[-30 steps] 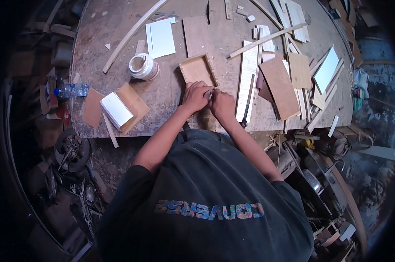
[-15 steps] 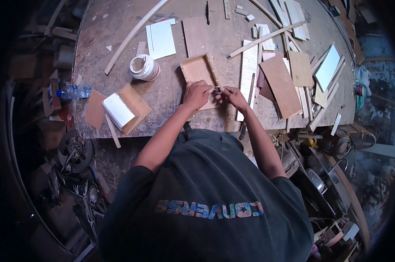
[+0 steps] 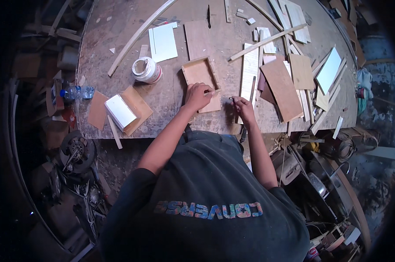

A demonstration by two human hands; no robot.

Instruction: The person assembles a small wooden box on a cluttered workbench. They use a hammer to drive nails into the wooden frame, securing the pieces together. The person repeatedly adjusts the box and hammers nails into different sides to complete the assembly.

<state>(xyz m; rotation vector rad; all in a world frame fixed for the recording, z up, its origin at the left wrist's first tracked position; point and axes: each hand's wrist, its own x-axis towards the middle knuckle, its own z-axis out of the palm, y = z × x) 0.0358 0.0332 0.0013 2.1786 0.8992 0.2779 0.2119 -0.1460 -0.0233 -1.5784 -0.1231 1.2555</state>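
A shallow wooden box (image 3: 187, 75) with raised thin sides lies near the front of the workbench. Over its near end is my left hand (image 3: 198, 97), fingers closed on a small pale wooden strip (image 3: 214, 91) that sticks out to the right. My right hand (image 3: 244, 109) is apart from the box, just to its right above the bench's front part. Its thumb and fingers are pinched together; a tiny dark thing seems to be at their tips, too small to name. My left hand hides the box's near left corner.
An open white jar (image 3: 153, 75) stands left of the box. Farther left are a white-topped block (image 3: 120, 114) and a plastic bottle (image 3: 80, 92). Wooden boards (image 3: 281, 89), long strips (image 3: 267, 42) and a dark slender tool (image 3: 252, 89) lie to the right.
My right hand has drawn away from the left, back to the right and nearer to me. My left hand stays at the box's near end. The view has shifted slightly.
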